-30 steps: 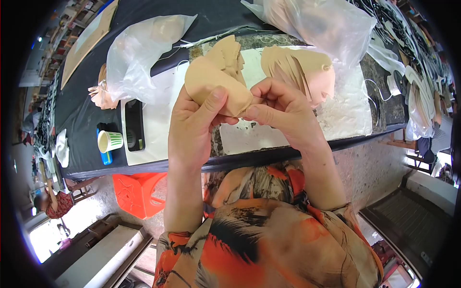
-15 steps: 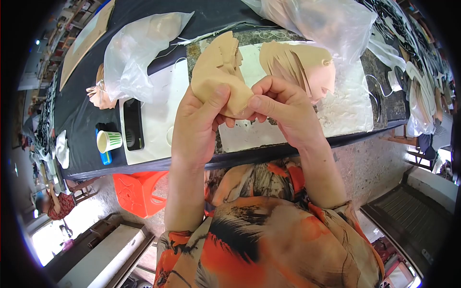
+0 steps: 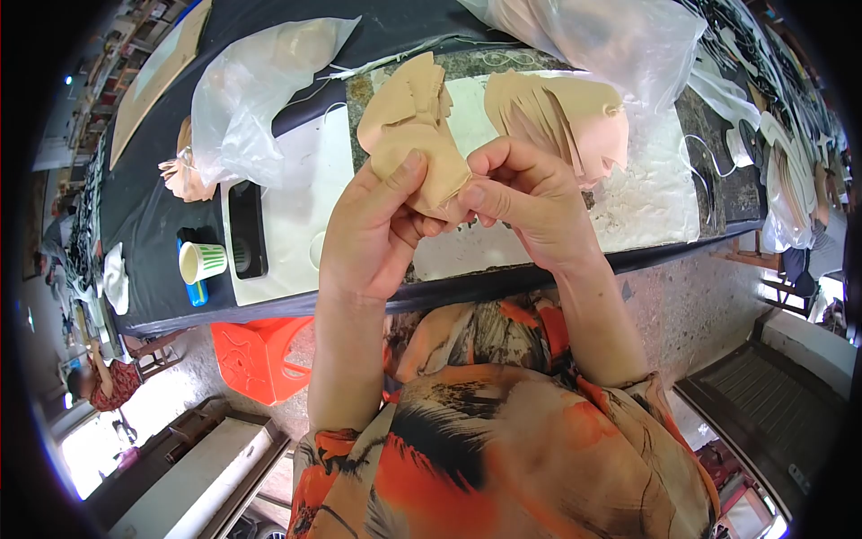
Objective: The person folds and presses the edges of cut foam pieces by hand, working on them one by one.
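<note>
A stack of thin tan leather-like pieces (image 3: 413, 135) is raised over the table's front part. My left hand (image 3: 373, 220) grips the stack, thumb pressed on top and fingers underneath. At the stack's right-hand corner, my right hand (image 3: 530, 198) pinches the edge between thumb and forefinger; whether one layer or several are in that pinch is hidden. Just beyond my right hand, a second fanned stack of tan and pinkish pieces (image 3: 575, 126) lies on a white sheet (image 3: 655, 202).
Left of my hands are a black phone (image 3: 247, 229), a paper cup (image 3: 202, 262) and a clear plastic bag (image 3: 247, 108). Another plastic bag (image 3: 620, 45) lies at the back. Below the table edge stands a red plastic stool (image 3: 260, 359). A person (image 3: 108, 382) is far left.
The near part of the held stack has tilted and bent slightly under my left thumb. My right hand has shifted a little, still pinching the corner.
</note>
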`<state>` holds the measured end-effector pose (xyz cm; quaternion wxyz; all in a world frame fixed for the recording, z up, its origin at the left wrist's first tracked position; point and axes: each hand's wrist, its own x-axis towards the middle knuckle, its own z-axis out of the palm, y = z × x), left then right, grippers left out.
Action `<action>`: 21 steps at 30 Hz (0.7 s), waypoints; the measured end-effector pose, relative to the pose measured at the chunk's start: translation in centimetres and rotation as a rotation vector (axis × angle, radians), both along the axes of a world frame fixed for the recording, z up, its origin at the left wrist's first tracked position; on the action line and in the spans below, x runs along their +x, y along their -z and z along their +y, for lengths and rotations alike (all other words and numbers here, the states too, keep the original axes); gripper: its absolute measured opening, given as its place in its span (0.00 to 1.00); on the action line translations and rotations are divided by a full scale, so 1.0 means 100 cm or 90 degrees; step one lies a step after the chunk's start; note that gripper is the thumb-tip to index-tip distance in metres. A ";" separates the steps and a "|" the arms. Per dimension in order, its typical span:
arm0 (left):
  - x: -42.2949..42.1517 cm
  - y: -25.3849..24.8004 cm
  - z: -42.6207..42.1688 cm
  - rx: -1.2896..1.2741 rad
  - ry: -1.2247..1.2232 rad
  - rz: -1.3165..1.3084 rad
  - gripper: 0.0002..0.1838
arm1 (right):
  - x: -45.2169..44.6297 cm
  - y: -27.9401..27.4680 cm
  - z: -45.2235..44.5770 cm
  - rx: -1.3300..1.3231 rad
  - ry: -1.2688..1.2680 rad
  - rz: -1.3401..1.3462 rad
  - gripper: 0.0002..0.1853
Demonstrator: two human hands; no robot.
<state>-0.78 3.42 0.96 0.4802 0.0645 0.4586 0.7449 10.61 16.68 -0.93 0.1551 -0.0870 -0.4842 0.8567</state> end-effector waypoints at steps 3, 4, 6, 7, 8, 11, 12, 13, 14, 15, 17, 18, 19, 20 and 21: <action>-0.001 -0.001 0.000 0.034 0.024 -0.036 0.16 | 0.000 0.000 0.000 -0.009 -0.005 0.025 0.07; -0.001 0.000 0.000 0.038 0.026 -0.038 0.16 | 0.000 0.000 -0.001 -0.015 -0.008 0.036 0.07; -0.001 0.000 0.001 0.048 0.030 -0.041 0.16 | 0.000 0.001 -0.001 -0.017 -0.005 0.040 0.06; -0.001 0.000 0.001 0.051 0.034 -0.036 0.16 | 0.000 0.001 -0.001 -0.018 -0.003 0.041 0.06; -0.002 0.001 0.000 0.053 0.037 -0.030 0.17 | 0.000 0.001 -0.001 -0.014 0.002 0.029 0.06; -0.002 -0.001 -0.001 0.018 0.003 0.025 0.18 | 0.001 0.000 -0.001 -0.015 0.015 -0.009 0.05; -0.001 -0.003 -0.001 -0.002 -0.016 0.050 0.19 | 0.000 0.000 -0.001 -0.025 0.017 -0.023 0.05; 0.000 -0.009 -0.001 -0.011 -0.013 0.091 0.19 | 0.000 0.000 -0.001 -0.035 0.019 -0.036 0.05; 0.001 -0.016 -0.001 -0.020 -0.010 0.133 0.20 | 0.000 0.001 -0.001 -0.059 0.013 -0.032 0.05; 0.002 -0.020 0.000 -0.029 -0.007 0.175 0.21 | -0.001 0.002 -0.001 -0.083 0.008 -0.028 0.05; 0.003 -0.023 -0.001 -0.032 -0.015 0.176 0.21 | -0.001 0.002 -0.003 -0.135 -0.011 -0.023 0.04; 0.003 -0.023 -0.001 -0.033 -0.018 0.176 0.21 | -0.001 0.001 -0.004 -0.165 -0.024 -0.024 0.04; 0.001 -0.021 -0.002 -0.011 0.004 0.149 0.21 | -0.001 0.001 -0.006 -0.194 -0.037 -0.024 0.04; -0.002 -0.017 -0.003 0.011 0.027 0.123 0.20 | -0.002 0.000 -0.009 -0.245 -0.059 -0.001 0.04; -0.004 -0.012 -0.004 0.033 0.049 0.095 0.20 | -0.002 -0.001 -0.011 -0.295 -0.081 0.022 0.05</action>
